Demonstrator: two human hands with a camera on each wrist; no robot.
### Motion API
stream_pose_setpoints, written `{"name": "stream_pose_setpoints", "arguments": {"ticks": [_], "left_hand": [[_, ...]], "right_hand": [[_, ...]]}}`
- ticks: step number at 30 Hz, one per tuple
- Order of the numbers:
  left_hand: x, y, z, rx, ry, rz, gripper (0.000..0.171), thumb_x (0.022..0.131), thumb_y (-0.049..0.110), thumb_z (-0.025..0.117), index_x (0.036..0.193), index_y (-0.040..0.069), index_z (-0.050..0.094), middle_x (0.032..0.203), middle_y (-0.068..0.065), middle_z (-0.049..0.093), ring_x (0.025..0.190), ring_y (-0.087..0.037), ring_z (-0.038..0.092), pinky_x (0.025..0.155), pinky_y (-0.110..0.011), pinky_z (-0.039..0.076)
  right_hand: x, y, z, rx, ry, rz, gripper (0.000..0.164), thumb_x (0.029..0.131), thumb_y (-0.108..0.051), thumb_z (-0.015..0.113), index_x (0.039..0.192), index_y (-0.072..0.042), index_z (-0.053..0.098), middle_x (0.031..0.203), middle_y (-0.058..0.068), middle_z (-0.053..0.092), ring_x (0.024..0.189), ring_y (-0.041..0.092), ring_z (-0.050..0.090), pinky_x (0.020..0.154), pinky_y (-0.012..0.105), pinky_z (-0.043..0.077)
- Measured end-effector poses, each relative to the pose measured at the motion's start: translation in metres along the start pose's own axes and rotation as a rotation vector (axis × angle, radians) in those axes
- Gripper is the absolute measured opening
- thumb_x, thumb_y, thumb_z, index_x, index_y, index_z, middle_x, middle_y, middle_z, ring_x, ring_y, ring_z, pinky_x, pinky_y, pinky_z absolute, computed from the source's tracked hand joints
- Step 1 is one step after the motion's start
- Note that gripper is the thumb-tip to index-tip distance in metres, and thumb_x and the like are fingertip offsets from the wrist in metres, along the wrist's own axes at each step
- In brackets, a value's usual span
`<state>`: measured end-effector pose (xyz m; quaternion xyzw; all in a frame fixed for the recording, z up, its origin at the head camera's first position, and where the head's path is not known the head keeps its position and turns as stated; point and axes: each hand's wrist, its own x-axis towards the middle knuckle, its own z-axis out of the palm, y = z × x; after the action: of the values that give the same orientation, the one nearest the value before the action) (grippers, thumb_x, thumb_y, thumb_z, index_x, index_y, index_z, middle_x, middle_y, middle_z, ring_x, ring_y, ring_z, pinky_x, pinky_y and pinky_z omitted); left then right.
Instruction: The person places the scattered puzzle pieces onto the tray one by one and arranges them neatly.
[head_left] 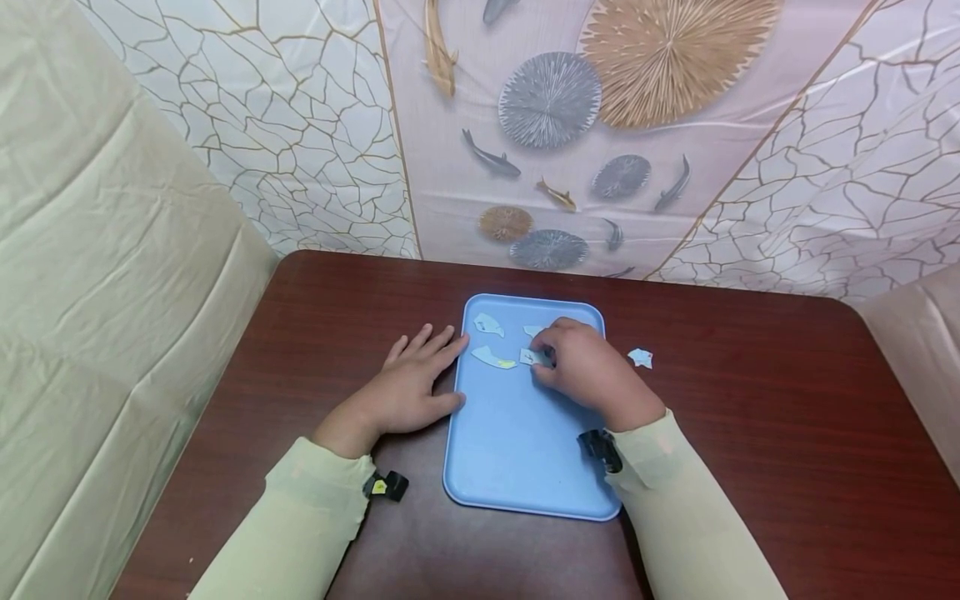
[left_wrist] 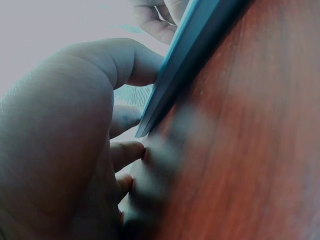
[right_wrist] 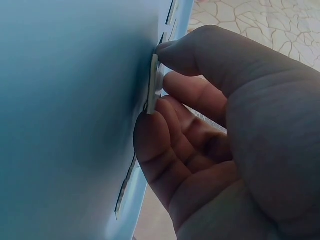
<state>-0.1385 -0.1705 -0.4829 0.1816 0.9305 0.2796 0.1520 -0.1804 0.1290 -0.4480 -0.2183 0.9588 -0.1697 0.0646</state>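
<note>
My left hand (head_left: 408, 383) lies at the left side of a blue tray (head_left: 517, 450). Its fingers are spread, and the thumb and forefinger touch the tray's edge. Over the tray's upper right part, my right hand (head_left: 592, 375) pinches a small flat light-blue puzzle piece (head_left: 527, 357) between thumb and fingertips. In the right wrist view this piece (right_wrist: 152, 87) is edge-on, close against the tray surface. Left of it lie a curved piece with a yellow patch (head_left: 492, 358) and an irregular piece (head_left: 489, 324). Another piece (head_left: 533, 331) is partly hidden behind the right hand.
A loose light-blue piece (head_left: 641, 357) sits on the dark red-brown table (head_left: 750, 400), right of the tray. Behind the table hangs a patterned cloth (head_left: 465, 192), and a pale cloth (head_left: 112, 275) covers the left side. Both wrists wear dark straps.
</note>
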Motion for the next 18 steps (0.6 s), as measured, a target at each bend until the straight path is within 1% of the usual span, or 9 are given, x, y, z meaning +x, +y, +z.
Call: {"name": "stream_pose_setpoints", "arguments": {"ticks": [5, 18], "left_hand": [[0.0, 0.0004, -0.0009, 0.002, -0.003, 0.0, 0.088, 0.106, 0.052, 0.064, 0.181, 0.033, 0.022, 0.19, -0.001, 0.016, 0.179, -0.032, -0.001, 0.141, -0.065, -0.004], [-0.0012, 0.0017, -0.0017, -0.005, -0.005, 0.001, 0.088, 0.106, 0.051, 0.064, 0.181, 0.033, 0.022, 0.19, -0.001, 0.016, 0.179, -0.032, -0.001, 0.141, -0.065, -0.005]], "right_hand": [[0.0009, -0.0007, 0.0, -0.01, -0.014, 0.007, 0.03, 0.099, -0.023, 0.086, 0.125, -0.007, 0.084, 0.117, 0.01, 0.078, 0.103, 0.024, 0.071, 0.098, 0.048, 0.066], [-0.0005, -0.001, 0.0, -0.008, -0.027, 0.009, 0.033, 0.1, -0.025, 0.085, 0.127, -0.007, 0.084, 0.12, 0.01, 0.077, 0.108, 0.026, 0.071, 0.101, 0.049, 0.066]]}}
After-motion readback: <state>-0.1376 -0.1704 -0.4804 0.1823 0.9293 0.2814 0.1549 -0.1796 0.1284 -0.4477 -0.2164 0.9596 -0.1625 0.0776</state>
